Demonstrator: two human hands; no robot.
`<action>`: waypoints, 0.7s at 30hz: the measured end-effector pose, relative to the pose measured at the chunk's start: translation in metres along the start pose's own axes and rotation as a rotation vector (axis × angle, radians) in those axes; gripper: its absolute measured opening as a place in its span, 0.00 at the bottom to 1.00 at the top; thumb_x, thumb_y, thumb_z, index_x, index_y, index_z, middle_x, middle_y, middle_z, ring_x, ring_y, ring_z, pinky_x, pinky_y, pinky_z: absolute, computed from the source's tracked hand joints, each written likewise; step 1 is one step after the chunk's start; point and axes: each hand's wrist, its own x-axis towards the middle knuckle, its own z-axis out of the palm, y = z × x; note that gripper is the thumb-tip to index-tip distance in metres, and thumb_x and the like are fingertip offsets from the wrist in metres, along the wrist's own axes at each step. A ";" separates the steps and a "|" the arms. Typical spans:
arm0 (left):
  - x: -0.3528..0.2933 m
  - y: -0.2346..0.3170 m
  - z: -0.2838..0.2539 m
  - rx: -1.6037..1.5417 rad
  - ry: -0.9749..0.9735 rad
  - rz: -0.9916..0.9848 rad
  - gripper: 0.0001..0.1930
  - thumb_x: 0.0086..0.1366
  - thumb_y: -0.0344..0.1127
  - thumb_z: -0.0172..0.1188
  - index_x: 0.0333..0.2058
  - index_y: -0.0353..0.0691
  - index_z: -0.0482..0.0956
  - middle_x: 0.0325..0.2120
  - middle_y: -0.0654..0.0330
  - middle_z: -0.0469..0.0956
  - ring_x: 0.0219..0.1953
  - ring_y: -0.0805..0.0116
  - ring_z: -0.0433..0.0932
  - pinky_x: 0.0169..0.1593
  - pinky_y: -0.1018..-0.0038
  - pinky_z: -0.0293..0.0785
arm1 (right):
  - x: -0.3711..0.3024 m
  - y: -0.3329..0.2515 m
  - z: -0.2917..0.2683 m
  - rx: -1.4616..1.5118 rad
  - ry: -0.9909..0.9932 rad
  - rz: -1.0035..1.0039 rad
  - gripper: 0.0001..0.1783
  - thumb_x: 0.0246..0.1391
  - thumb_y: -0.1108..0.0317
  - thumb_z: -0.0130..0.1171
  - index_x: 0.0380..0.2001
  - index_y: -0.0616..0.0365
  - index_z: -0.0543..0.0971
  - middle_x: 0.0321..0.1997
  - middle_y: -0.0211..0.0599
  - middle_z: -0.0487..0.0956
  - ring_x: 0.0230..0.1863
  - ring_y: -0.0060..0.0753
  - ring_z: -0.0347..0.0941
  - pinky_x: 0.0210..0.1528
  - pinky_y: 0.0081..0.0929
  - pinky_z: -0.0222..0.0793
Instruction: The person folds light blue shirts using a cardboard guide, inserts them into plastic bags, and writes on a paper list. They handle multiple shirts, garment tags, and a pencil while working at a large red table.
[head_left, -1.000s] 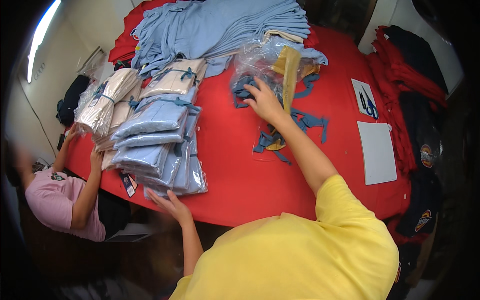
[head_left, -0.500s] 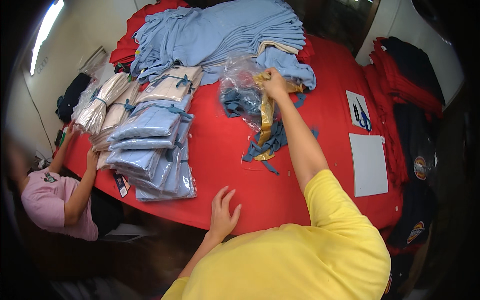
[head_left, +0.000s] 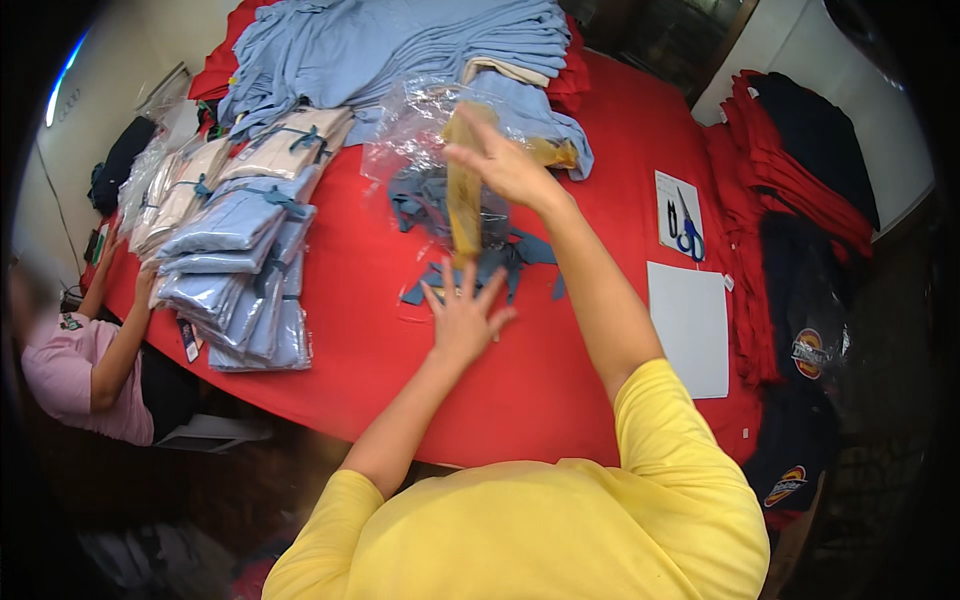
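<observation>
My right hand (head_left: 500, 165), slightly blurred, reaches over a crumpled clear plastic bag (head_left: 400, 130), its thumb apart from its stretched fingers. A yellow-brown strip (head_left: 464, 205) hangs or lies just beside those fingers; whether they touch it is unclear. Nearer to me, my left hand (head_left: 465, 320) is spread open with its fingertips by the lower end of the strip. Loose blue-grey fabric strips (head_left: 500, 262) lie beyond its fingers, and more of the same cloth shows in and under the bag.
Bagged, tied bundles of light blue garments (head_left: 225, 235) and beige garments (head_left: 290, 145) stand at left, where a person in a pink shirt (head_left: 95, 370) works. Light blue garments (head_left: 400, 50) are heaped at the back. Blue-handled scissors (head_left: 690, 240) and white paper (head_left: 690, 330) lie right, near red cloth stacks (head_left: 745, 180).
My left hand has moved forward from the table's near edge toward the fabric strips. My right hand has loosened from its grasp on the yellow-brown strip. The whole view has shifted a little.
</observation>
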 end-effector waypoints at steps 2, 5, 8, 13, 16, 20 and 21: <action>0.024 -0.008 0.008 0.051 0.022 -0.114 0.32 0.60 0.62 0.54 0.62 0.62 0.64 0.68 0.54 0.47 0.69 0.41 0.40 0.61 0.29 0.34 | -0.033 0.004 -0.031 0.344 0.179 0.265 0.30 0.61 0.51 0.51 0.62 0.54 0.64 0.40 0.44 0.80 0.38 0.36 0.77 0.43 0.29 0.71; 0.046 -0.026 0.014 0.106 0.082 -0.193 0.32 0.60 0.63 0.52 0.62 0.64 0.65 0.68 0.56 0.49 0.69 0.41 0.42 0.61 0.29 0.34 | -0.085 0.098 -0.042 0.178 0.373 0.527 0.17 0.62 0.63 0.49 0.49 0.62 0.75 0.30 0.39 0.81 0.33 0.30 0.78 0.37 0.26 0.73; 0.063 -0.058 0.012 0.106 0.145 -0.238 0.30 0.60 0.60 0.54 0.61 0.64 0.66 0.68 0.57 0.50 0.68 0.40 0.43 0.61 0.29 0.34 | -0.118 0.176 -0.016 -0.273 0.152 0.419 0.18 0.60 0.65 0.50 0.50 0.64 0.74 0.45 0.49 0.78 0.51 0.48 0.72 0.54 0.41 0.65; 0.068 -0.051 -0.001 0.230 0.532 -0.319 0.22 0.55 0.41 0.64 0.50 0.53 0.76 0.64 0.53 0.55 0.67 0.42 0.48 0.63 0.34 0.37 | -0.081 0.192 0.015 -0.649 0.016 0.351 0.29 0.58 0.52 0.51 0.53 0.64 0.72 0.57 0.54 0.70 0.62 0.57 0.59 0.63 0.50 0.53; 0.048 -0.006 0.008 -0.188 0.418 0.047 0.15 0.51 0.36 0.62 0.40 0.47 0.76 0.50 0.56 0.67 0.60 0.49 0.59 0.64 0.39 0.43 | -0.043 0.173 0.047 -0.555 -0.004 0.229 0.38 0.59 0.40 0.44 0.55 0.66 0.68 0.56 0.56 0.71 0.59 0.52 0.66 0.59 0.50 0.58; 0.058 0.040 0.017 -0.026 0.056 0.116 0.29 0.55 0.61 0.59 0.52 0.56 0.75 0.63 0.58 0.58 0.69 0.48 0.44 0.63 0.31 0.31 | 0.016 0.140 0.107 -0.494 -0.118 0.156 0.24 0.54 0.61 0.48 0.51 0.62 0.73 0.50 0.55 0.76 0.53 0.55 0.71 0.55 0.46 0.64; 0.068 0.035 0.019 0.047 0.075 0.042 0.29 0.55 0.62 0.58 0.53 0.56 0.75 0.64 0.59 0.57 0.69 0.48 0.43 0.62 0.31 0.31 | 0.022 0.153 0.124 -0.542 0.148 0.051 0.22 0.52 0.64 0.48 0.50 0.62 0.74 0.49 0.55 0.76 0.53 0.55 0.71 0.55 0.45 0.65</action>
